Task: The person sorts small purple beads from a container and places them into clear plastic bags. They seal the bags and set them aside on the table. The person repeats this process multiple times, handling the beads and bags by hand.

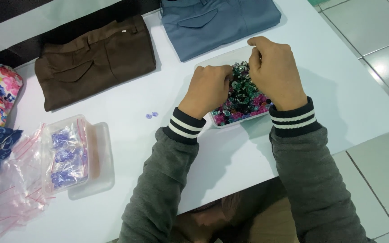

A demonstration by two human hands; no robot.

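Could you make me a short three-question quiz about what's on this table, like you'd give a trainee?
1. True or false: both hands are over the clear tray of mixed-colour buttons.
2. Which folded trousers lie nearer the tray? A) brown trousers B) blue-grey trousers
3. What colour are the two loose buttons lying on the white table?

Key
1. True; the fingers of both hands are down among the buttons.
2. B.
3. Pale purple, like those bagged in the container at the left.
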